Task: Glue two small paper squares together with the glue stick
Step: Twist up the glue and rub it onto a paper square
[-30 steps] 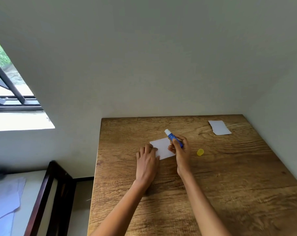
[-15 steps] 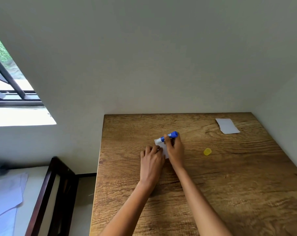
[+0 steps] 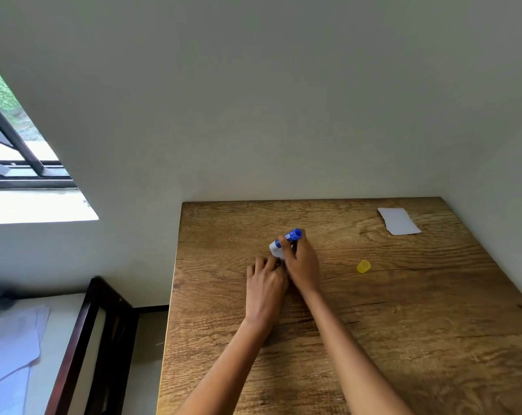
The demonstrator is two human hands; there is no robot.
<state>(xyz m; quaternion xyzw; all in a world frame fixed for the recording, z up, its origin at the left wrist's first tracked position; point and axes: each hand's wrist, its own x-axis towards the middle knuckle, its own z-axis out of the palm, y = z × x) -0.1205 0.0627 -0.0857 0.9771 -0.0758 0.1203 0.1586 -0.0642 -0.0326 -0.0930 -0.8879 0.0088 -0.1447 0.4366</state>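
— What's around you?

— A plain wall corner, a window off to my left, and a wooden desk [image 3: 403, 324] in front of me.

— And your hands?

— My right hand [image 3: 301, 262] has its fingers curled round the blue glue stick [image 3: 289, 236], which lies tilted with its white end low at the paper square [image 3: 274, 250] in the middle of the desk. Only a corner of that square shows; my hands cover the rest. My left hand [image 3: 265, 283] rests on its near edge with bent fingers, pressing it down as far as I can tell, not gripping anything.

— Where's the second square?

— The other square [image 3: 399, 221] lies at the far right corner, well apart. The yellow cap [image 3: 363, 266] sits on the desk to my right.

— What could go wrong?

— I'd say the thin paper may drag or crease under the stick if my left hand lets up. Glue could run past the edge onto the wood and bond the square to the desk. And the cap could roll off if my arm nudges it.
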